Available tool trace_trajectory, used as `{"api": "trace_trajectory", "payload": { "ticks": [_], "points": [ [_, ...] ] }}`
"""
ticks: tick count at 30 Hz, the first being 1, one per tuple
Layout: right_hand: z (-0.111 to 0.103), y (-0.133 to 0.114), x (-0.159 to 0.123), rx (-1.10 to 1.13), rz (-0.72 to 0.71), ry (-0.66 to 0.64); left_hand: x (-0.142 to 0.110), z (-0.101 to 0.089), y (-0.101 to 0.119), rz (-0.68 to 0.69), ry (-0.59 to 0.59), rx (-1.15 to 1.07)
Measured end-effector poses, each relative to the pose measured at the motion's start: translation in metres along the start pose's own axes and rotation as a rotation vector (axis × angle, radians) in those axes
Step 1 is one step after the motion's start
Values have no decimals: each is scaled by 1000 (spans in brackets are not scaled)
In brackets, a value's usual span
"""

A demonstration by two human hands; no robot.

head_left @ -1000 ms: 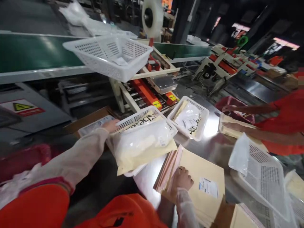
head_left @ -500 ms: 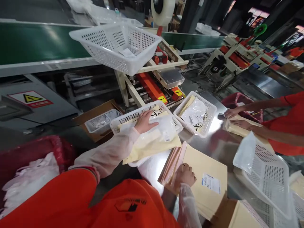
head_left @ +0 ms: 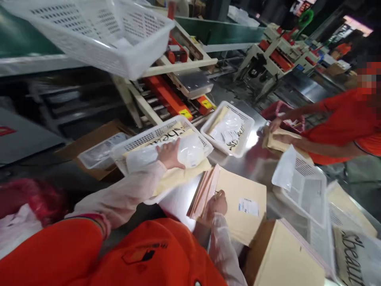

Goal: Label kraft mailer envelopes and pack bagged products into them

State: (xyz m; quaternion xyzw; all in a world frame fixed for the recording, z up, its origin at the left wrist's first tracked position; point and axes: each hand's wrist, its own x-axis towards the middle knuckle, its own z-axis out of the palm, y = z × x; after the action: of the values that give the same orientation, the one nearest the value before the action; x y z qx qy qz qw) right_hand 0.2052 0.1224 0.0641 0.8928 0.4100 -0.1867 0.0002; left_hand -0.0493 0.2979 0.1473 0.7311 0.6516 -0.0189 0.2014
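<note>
My left hand [head_left: 171, 155] lies with fingers spread on a clear plastic bag [head_left: 191, 150] in a white perforated basket [head_left: 141, 139]. Yellowish mailers with black lettering lie under the bag, and a plain yellowish envelope [head_left: 175, 180] hangs over the near rim. My right hand [head_left: 219, 202] is closed and rests on a stack of tan padded envelopes [head_left: 238, 182] with pinkish edges. A thin dark tip shows above its fingers, but what they hold is too small to name. The top envelope bears a white label [head_left: 249, 207].
Another white basket [head_left: 205, 129] with bagged mailers stands behind the envelopes. To the right, a co-worker's hands [head_left: 282, 137] rest on a tan package beside more baskets [head_left: 321, 190]. A cardboard box [head_left: 258, 246] of envelopes is in front. A large basket [head_left: 127, 55] juts out at upper left.
The camera view has shifted, so most things appear farther left and more of the right side shows. My left hand stays on the bag with its fingers spread wider; my right hand stays on the envelopes.
</note>
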Motion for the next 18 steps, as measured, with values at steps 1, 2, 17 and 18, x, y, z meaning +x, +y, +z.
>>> {"api": "trace_trajectory", "payload": {
  "ticks": [1, 2, 17, 18],
  "points": [
    [2, 2, -3, 16, 3, 0, -2, 0, 0, -10, 12, 15],
    [3, 5, -5, 29, 6, 5, -5, 1, 0, -15, 21, 32],
    [48, 30, -3, 127, -157, 133, -26, -15, 25, -123, -98, 135],
    [48, 30, -3, 135, -157, 131, -33, -21, 30, -91, -78, 102]
  ]
}}
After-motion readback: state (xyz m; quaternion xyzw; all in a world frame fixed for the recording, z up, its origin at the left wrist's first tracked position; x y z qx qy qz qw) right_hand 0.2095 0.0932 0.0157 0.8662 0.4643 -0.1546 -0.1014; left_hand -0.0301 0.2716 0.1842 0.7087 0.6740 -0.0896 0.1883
